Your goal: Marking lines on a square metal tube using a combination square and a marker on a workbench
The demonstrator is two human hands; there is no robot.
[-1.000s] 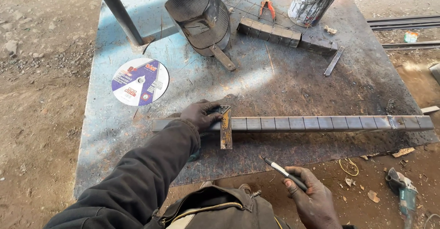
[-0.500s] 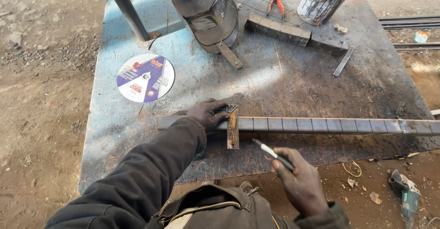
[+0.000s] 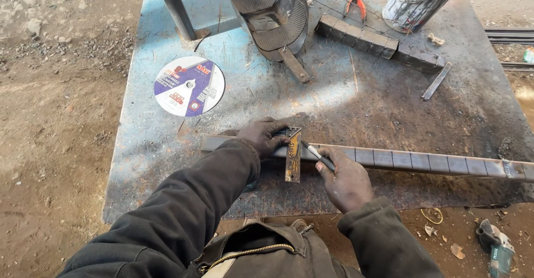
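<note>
Left hand (image 3: 266,136): centre of the frame, pressed down on a small metal try square (image 3: 292,154), its grip clenched on the square's upper end where that lies on the bar.
Right hand (image 3: 345,179): just right of the square, grip closed on a thin marking stick (image 3: 315,154) whose tip touches the bar beside the square's blade.
Steel bar (image 3: 423,161): long flat strip lying across the lower middle of the tabletop (image 3: 356,102), running to the right edge of the frame, crossed by evenly spaced marks.
Cutting disc (image 3: 189,85): round, white and purple, flat at left centre, well apart from the hands.
Welding mask (image 3: 271,16): upper centre, lying face up with its handle toward the bar.
Metal bucket (image 3: 418,1): upper right.
Red-handled pliers (image 3: 356,1): just left of the bucket.
</note>
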